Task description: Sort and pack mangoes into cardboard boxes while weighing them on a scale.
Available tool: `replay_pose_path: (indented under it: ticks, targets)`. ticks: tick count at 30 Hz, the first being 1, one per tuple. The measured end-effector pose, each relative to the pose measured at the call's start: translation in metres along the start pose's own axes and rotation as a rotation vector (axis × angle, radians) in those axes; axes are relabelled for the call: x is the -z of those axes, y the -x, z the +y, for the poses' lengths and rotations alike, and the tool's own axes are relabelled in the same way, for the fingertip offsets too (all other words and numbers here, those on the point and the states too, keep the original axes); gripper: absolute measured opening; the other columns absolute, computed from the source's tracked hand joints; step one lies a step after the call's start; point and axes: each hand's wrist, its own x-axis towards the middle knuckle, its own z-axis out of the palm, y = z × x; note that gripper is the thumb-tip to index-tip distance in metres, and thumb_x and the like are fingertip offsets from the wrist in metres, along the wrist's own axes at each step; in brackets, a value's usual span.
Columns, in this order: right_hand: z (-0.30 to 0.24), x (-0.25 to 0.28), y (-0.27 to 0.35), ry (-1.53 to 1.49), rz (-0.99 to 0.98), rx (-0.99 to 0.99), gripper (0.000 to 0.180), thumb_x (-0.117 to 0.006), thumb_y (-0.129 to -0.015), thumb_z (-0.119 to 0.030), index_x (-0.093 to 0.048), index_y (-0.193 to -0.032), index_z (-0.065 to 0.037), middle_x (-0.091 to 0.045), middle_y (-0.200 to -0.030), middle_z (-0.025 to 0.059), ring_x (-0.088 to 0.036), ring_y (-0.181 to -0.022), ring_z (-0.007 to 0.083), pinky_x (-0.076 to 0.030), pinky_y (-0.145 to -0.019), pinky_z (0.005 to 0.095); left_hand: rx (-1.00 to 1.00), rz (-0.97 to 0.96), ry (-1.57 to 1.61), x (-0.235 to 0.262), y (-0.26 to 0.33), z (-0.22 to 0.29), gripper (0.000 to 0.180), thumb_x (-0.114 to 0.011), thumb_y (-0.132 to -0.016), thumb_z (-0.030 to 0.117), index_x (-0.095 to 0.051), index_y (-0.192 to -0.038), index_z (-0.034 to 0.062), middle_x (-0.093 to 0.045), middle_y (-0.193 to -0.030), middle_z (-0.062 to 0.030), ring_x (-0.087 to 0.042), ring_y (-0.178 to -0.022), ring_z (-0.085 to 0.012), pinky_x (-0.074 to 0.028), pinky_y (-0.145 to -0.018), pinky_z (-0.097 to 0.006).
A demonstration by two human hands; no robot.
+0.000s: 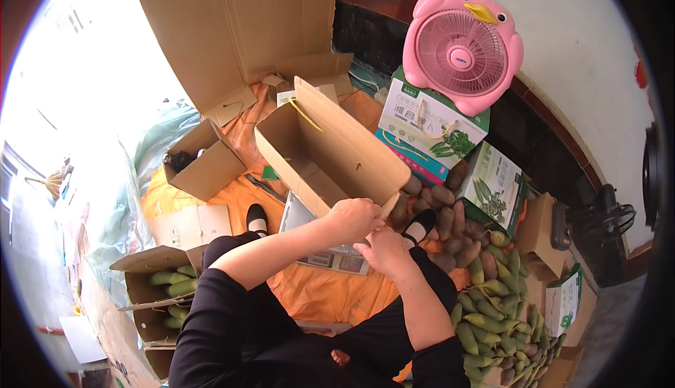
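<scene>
An open brown cardboard box [337,156] is tilted in front of me, its inside bare and a yellow cord [306,116] at its far left rim. My left hand [354,220] is closed on the box's near right corner, knuckles up. Just below it, my right hand [389,251] pinches at that same corner; its fingertips are partly hidden. Beneath the box, a grey-white flat-topped object [299,215] shows only in part. It stands between my feet on an orange sheet [337,296].
Long green radishes [496,310] and reddish-brown roots [450,223] are heaped at right. A pink fan [461,54] stands on a white-and-green carton [429,117]. At left are a box of green radishes [151,296] and a smaller box [204,159] holding dark items.
</scene>
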Motion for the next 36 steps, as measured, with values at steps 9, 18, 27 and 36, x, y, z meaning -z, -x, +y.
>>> replay_pose_path:
  ticks: [9, 18, 27, 36]
  targets:
    - [-0.007, 0.018, 0.004, -0.055, -0.210, -0.173, 0.027, -0.062, -0.084, -0.037, -0.066, -0.080, -0.011, -0.067, -0.076, 0.0121, -0.065, -0.081, 0.0314, -0.050, -0.072, 0.0437, 0.105, -0.139, -0.391, 0.073, 0.050, -0.082, 0.068, -0.079, -0.064, 0.038, -0.059, -0.125, 0.0176, -0.058, -0.122, -0.0059, -0.041, -0.127, -0.0276, -0.017, -0.109, -0.059]
    - [-0.005, 0.011, 0.004, -0.063, -0.188, -0.165, 0.027, -0.062, -0.084, -0.038, -0.065, -0.084, -0.011, -0.067, -0.077, 0.0127, -0.065, -0.080, 0.0325, -0.050, -0.072, 0.0437, 0.179, -0.030, -0.794, 0.039, 0.061, -0.153, 0.012, -0.061, -0.080, 0.019, -0.073, -0.082, 0.0203, -0.066, -0.082, -0.0006, -0.064, -0.090, -0.0202, -0.030, -0.107, -0.048]
    - [0.011, 0.024, 0.012, 0.061, -0.010, -0.234, 0.028, -0.067, -0.081, -0.033, -0.062, -0.084, -0.006, -0.065, -0.073, 0.0182, -0.065, -0.076, 0.0360, -0.051, -0.068, 0.0459, 0.112, -0.131, -0.532, 0.022, 0.081, -0.102, 0.005, -0.063, -0.075, 0.012, -0.066, -0.079, 0.0125, -0.062, -0.084, -0.0053, -0.065, -0.084, -0.0247, -0.047, -0.078, -0.043]
    - [0.020, 0.030, 0.004, 0.080, 0.047, -0.280, 0.029, -0.066, -0.082, -0.034, -0.064, -0.087, -0.006, -0.065, -0.073, 0.0174, -0.062, -0.077, 0.0371, -0.050, -0.070, 0.0455, -0.074, -0.165, -0.424, 0.013, 0.105, -0.076, 0.025, -0.066, -0.073, 0.015, -0.070, -0.097, 0.0103, -0.066, -0.099, -0.0067, -0.065, -0.088, -0.0281, -0.054, -0.075, -0.040]
